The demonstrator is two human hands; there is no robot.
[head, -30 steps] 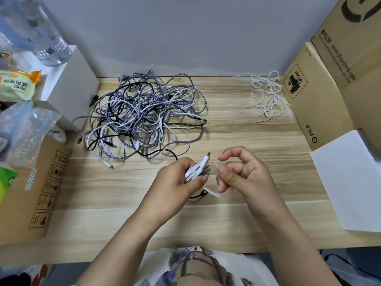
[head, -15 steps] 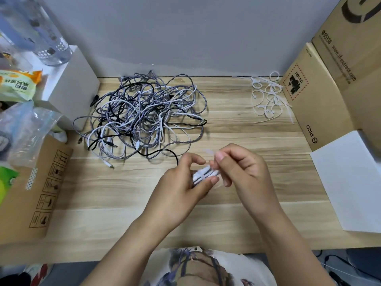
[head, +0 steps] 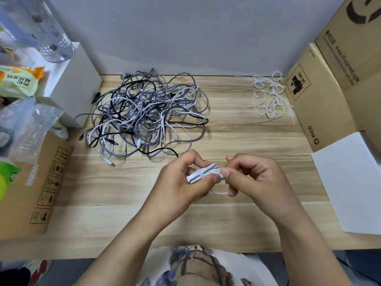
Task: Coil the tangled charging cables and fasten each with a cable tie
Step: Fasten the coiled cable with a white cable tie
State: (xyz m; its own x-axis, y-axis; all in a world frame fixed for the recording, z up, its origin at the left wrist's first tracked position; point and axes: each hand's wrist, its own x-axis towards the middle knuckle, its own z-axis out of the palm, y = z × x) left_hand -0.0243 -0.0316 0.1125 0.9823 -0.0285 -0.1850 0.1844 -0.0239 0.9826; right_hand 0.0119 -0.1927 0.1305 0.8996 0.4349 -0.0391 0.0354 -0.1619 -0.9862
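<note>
Both hands, left hand point(head: 181, 182) and right hand point(head: 253, 178), pinch a coiled white cable point(head: 203, 174) banded by a cable tie point(head: 201, 174).

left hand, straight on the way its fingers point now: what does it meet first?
The left hand points right, gripping the coiled white cable. Going straight on, it would probably meet the right hand first: its fingertips already pinch the coil's other end, by the cable tie. Depth unclear.
</note>
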